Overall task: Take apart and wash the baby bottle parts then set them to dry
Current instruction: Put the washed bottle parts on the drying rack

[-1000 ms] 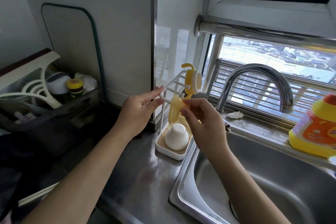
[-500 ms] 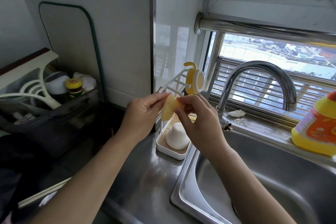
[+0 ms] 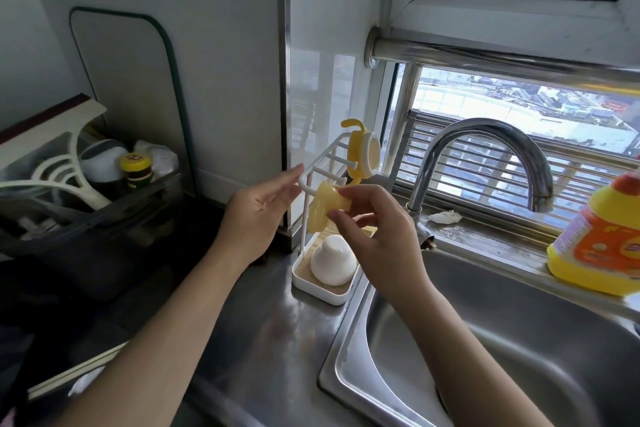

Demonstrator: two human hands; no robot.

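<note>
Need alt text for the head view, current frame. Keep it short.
The right hand pinches a translucent yellow silicone bottle part at a white wire drying rack, whose top rail the left hand touches with straight fingers. A yellow handled bottle collar hangs on the rack, a white domed cap stands in its tray, beside a stainless steel sink.

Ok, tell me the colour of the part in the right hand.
Pale, see-through yellow; the part in the right hand shows best in the head view.
</note>
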